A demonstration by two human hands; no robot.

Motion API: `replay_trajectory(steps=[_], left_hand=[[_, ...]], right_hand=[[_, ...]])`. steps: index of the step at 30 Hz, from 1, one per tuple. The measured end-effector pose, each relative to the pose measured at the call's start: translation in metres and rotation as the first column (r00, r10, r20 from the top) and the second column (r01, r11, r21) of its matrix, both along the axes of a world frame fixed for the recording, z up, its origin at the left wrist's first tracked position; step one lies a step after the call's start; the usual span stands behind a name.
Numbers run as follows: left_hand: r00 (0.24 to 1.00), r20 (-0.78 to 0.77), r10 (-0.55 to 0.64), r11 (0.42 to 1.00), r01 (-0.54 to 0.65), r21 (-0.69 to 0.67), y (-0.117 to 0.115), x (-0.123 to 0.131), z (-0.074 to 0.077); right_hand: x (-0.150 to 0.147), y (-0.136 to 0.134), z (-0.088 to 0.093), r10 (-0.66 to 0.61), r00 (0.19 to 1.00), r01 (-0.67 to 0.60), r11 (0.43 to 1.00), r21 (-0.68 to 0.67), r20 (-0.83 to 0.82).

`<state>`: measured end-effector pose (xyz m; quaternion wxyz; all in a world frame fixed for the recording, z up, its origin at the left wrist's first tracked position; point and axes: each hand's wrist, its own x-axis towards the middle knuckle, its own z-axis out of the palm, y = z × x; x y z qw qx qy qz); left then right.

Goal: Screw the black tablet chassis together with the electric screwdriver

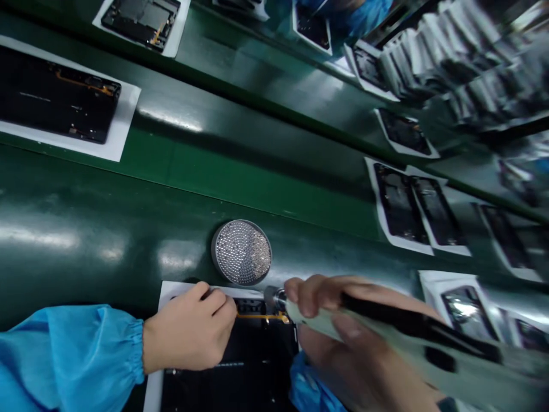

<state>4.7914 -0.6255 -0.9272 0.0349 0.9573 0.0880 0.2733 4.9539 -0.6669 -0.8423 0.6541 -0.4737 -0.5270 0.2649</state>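
Observation:
A dark device housing with an orange flex strip lies on a white sheet at the bottom centre. My left hand rests at its upper left, fingers curled in; whatever they may hold is hidden. Blurred by motion, my right hand is wrapped round a pale green and black electric screwdriver. The metal tip end of the tool is over the housing's upper right edge. Just above sits a round dish with a dotted plate and many tiny screws at its right side.
Another housing lies on white paper at the upper left, and one at the top. Several more on sheets line the right, including a pair. Stacked white-sheeted pieces fill the upper right. A person's blue sleeve shows at the top.

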Motion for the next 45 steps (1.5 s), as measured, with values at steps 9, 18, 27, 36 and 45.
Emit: replay_trajectory(steps=[9,18,27,36,45], left_hand=[[1.000,-0.011,-0.017,0.999,0.016,-0.035,0.002,-0.001,-0.003],[0.999,0.031,0.008,0.999,-0.006,-0.051,0.000,-0.002,0.000],[1.000,-0.017,0.009,0.998,-0.010,-0.063,-0.003,-0.002,0.002],[0.993,-0.040,0.113,0.992,-0.115,-0.043,-0.007,0.002,-0.001],[0.990,0.036,0.138,0.985,-0.133,-0.113,-0.009,0.004,-0.005]], right_hand=[[0.000,0.031,-0.018,-0.072,0.995,0.076,0.996,0.050,-0.076],[-0.003,0.033,-0.020,-0.040,0.998,0.041,0.998,0.036,-0.045],[0.000,0.035,-0.022,-0.023,0.999,0.025,0.998,0.054,-0.035],[0.003,0.019,-0.008,-0.019,0.998,0.020,1.000,0.011,-0.056],[-0.015,-0.014,-0.004,0.078,0.996,-0.069,0.987,-0.148,0.053]])
